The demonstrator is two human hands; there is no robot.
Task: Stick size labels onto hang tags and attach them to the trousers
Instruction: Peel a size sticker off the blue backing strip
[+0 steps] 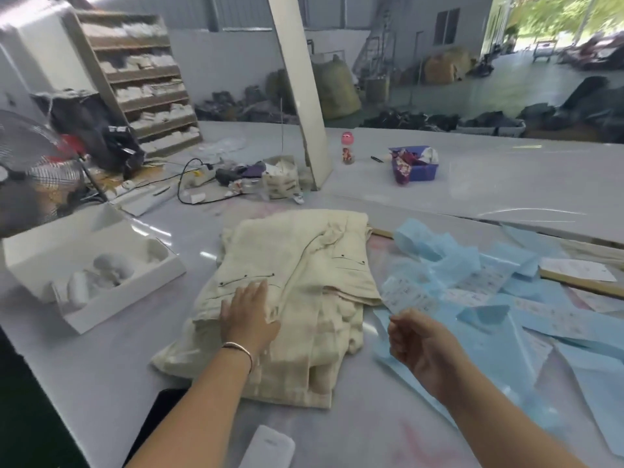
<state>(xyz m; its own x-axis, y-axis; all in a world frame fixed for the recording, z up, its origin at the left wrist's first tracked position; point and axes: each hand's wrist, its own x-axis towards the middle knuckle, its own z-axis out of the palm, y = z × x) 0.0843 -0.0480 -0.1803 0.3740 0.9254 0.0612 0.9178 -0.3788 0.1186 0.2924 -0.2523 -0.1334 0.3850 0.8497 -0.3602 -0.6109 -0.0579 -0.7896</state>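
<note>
Cream trousers (297, 285) under flat left hand (248, 314); right hand (420, 342) pinches label strip (410, 293).

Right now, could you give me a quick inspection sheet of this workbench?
Surface: pale glossy table, faint pink smudges.
Job's things: folded cream trousers; blue label strips heaped at right.
Clutter: white box, pink-capped bottle, blue basket.
Hands: left hand flat on the trousers; right hand, fingers pinching a label strip.
Cables: black cable to a power strip.
Surroundings: fan, shelves, sacks beyond.
</note>
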